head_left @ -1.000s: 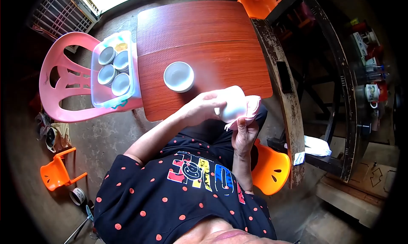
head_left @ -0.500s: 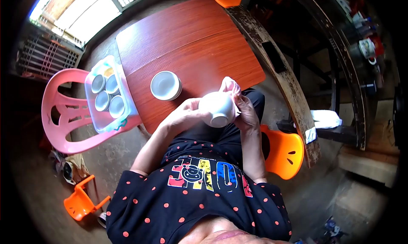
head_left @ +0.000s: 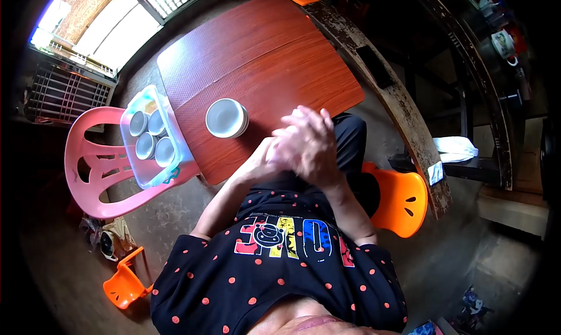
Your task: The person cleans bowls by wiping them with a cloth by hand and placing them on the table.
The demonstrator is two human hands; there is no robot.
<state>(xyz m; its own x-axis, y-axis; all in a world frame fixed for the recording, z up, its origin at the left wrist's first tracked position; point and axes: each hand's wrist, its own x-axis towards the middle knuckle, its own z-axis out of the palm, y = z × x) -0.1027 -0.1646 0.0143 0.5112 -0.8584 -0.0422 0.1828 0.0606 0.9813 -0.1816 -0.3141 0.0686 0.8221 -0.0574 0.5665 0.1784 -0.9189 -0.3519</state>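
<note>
My right hand (head_left: pixel 314 145) lies across the front of my left hand (head_left: pixel 263 161), over the table's near edge. Its fingers curve over a pale pink, blurred patch, seemingly the cloth. The white bowl, seen in my left hand a moment earlier, is hidden behind the hands. My left fingers are mostly covered. To the left of them, on the table, stands a stack of pale bowls (head_left: pixel 225 118), mouths up.
The reddish-brown wooden table (head_left: pixel 257 60) reaches away from me. A clear plastic bin (head_left: pixel 126 137) with several bowls rests on a pink chair (head_left: pixel 82 177) at its left. An orange chair (head_left: pixel 403 203) is at my right, beside a worn wooden beam (head_left: pixel 403 122).
My right hand has moved left, over my left hand, its fingers now over the front. The bowl and most of the pink cloth have gone out of sight. The stack has not moved.
</note>
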